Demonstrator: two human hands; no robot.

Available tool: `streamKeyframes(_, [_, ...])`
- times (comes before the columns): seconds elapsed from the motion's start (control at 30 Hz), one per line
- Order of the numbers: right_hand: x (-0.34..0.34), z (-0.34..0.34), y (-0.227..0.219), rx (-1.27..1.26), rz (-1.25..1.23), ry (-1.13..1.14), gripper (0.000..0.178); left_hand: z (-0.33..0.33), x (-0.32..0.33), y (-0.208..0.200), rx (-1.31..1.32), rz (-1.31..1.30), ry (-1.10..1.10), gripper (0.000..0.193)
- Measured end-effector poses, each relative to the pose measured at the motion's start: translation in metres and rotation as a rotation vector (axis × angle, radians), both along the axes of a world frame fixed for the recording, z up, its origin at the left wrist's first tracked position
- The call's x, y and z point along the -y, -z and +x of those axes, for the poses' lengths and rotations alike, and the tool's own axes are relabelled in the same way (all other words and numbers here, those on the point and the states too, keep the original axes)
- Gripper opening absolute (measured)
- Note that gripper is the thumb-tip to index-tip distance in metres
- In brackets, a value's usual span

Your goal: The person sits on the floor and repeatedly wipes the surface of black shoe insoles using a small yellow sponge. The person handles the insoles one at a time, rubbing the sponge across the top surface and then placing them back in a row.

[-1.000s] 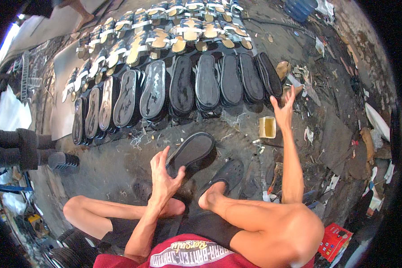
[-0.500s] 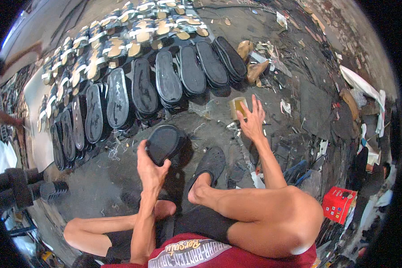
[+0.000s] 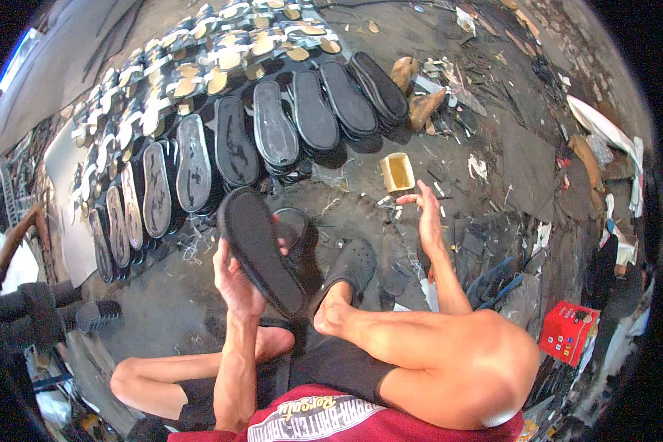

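Observation:
My left hand [image 3: 237, 283] is closed round a black shoe sole [image 3: 260, 250], held tilted above the floor with its broad face showing. Behind the sole is another rounded black piece [image 3: 295, 223]; whether the same hand holds it, I cannot tell. My right hand [image 3: 429, 215] is off to the right with its fingers stretched out and apart. It is just below a small rectangular tub [image 3: 398, 173] holding something yellowish. Nothing large shows in that hand. Beyond my hands, several black soles [image 3: 276, 125] stand in a curved row of stacks.
Rows of sandal uppers with pale insoles [image 3: 225, 55] spread behind the soles. Brown shoe lasts [image 3: 424, 109] lie at the row's right end. Scraps litter the floor, and a red box [image 3: 569, 333] is beside my right knee. My foot wears a black clog [image 3: 355, 267].
My left hand has turned the sole from nearly end-on to broad face showing. My right hand has moved from over the tub to below it, uncovering the tub.

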State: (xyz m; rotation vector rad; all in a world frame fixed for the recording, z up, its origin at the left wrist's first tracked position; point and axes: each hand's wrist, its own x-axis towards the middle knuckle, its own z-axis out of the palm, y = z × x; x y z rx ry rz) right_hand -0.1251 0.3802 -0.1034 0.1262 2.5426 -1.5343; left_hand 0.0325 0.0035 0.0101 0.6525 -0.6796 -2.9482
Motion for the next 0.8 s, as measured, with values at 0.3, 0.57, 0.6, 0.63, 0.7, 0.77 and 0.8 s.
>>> streamKeyframes(0.3, [0.153, 0.030, -0.170, 0.032, -0.813, -0.408, 0.080, -0.025, -0.048, -0.019, 0.049, 0.196, 0.126, 0.085])
streamKeyframes(0.57, [0.204, 0.067, -0.152, -0.566, 0.162, -0.596, 0.074, -0.024, -0.069, -0.035, -0.142, -0.454, -0.155, 0.081])
streamKeyframes(0.6, [0.204, 0.069, -0.151, -0.536, 0.079, -0.589, 0.075, -0.024, -0.071, -0.031, -0.160, -0.535, -0.132, 0.084])
streamKeyframes(0.63, [0.204, 0.070, -0.152, -0.511, 0.059, -0.595, 0.076, -0.028, -0.072, -0.024, -0.239, -0.633, -0.141, 0.089])
streamKeyframes(0.7, [0.206, 0.069, -0.153, -0.499, 0.021, -0.615, 0.076, -0.028, -0.073, -0.021, -0.267, -0.635, -0.131, 0.091])
streamKeyframes(0.77, [0.207, 0.067, -0.153, -0.506, 0.028, -0.629, 0.076, -0.026, -0.074, -0.023, -0.273, -0.589, -0.116, 0.090])
streamKeyframes(0.8, [0.207, 0.067, -0.153, -0.515, 0.056, -0.633, 0.077, -0.027, -0.072, -0.026, -0.260, -0.581, -0.101, 0.093])
